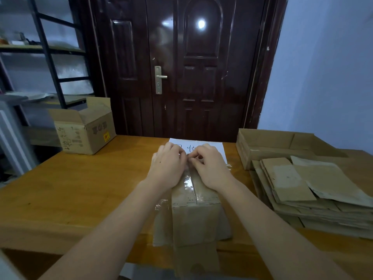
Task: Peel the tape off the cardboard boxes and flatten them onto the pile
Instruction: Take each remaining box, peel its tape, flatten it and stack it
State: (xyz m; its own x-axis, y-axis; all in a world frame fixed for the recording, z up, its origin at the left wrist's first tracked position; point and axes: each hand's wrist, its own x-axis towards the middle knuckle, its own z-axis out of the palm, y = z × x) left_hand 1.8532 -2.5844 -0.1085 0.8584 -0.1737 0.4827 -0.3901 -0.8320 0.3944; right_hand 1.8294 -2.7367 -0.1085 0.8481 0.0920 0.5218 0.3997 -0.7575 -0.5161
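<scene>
A small brown cardboard box (194, 217) stands on the wooden table (84, 188) right in front of me, its lower flaps splayed out. Clear tape (188, 182) runs along the seam on its top face. My left hand (168, 165) and my right hand (210, 166) rest on the far end of that top, fingertips pinched together on the tape end at the seam. A pile of flattened boxes (314, 190) lies on the table to the right.
An open cardboard box (86, 130) stands at the table's far left corner. A shallow cardboard tray (270, 146) sits behind the pile. A white sheet of paper (214, 147) with writing lies under my hands. A dark door and a metal shelf stand beyond.
</scene>
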